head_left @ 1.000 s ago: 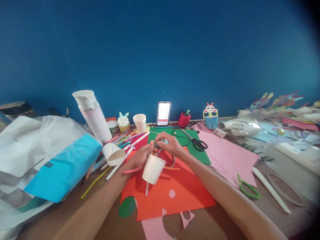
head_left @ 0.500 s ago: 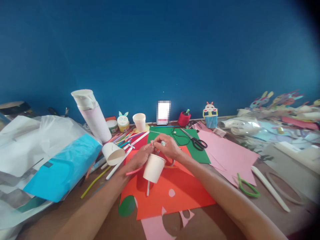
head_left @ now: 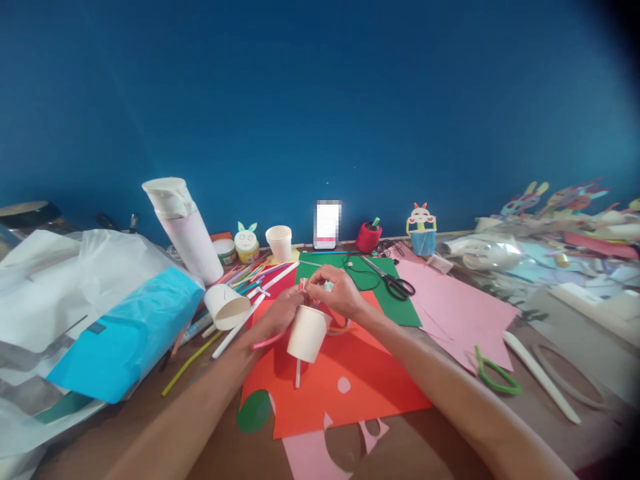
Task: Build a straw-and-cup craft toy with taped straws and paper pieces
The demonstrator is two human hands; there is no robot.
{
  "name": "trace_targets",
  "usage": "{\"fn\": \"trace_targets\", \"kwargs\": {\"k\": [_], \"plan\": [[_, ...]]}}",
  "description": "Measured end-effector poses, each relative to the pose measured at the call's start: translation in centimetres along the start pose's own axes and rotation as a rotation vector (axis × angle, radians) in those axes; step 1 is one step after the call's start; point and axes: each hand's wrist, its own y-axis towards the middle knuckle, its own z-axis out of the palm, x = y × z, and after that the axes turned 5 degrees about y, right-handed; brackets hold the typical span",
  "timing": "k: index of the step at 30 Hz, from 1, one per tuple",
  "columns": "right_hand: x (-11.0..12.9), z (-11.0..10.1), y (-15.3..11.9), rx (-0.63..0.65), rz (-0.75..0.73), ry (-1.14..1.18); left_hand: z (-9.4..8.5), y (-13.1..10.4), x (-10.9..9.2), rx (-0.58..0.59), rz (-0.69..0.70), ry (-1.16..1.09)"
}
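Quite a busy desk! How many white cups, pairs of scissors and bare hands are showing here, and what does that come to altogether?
White cups: 3 (held cup, tipped cup, upright cup)
Pairs of scissors: 1
Bare hands: 2 (left hand, right hand)
Total: 6

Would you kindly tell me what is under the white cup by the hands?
Below the cup, a pale straw sticks out, with the orange sheet beneath. The cup hides the straw's middle, so whether it runs through or behind is unclear.
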Motion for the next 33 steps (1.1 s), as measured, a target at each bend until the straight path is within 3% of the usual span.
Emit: {"fn": "trace_targets", "kwargs": {"k": [8, 22, 27, 33], "plan": [[0.5, 0.5, -0.3, -0.025, 0.013, -0.058, -0.2, 0.3, 0.6, -0.070, 0.016, 0.148], [0.2, 0.3, -0.2, -0.024, 0.139, 0.069, 0.6, -0.3, -0.5, 0.050, 0.076, 0.036], [-0.2, 0.3, 0.0, 0.047, 0.235, 0.281, 0.2, -0.3, -0.1, 0.082, 0.047, 0.027], [-1.6, 0.0, 0.1, 0.221, 0.349, 0.633, 0.1, -0.8, -1.0, 0.237, 0.021, 0.035]]}}
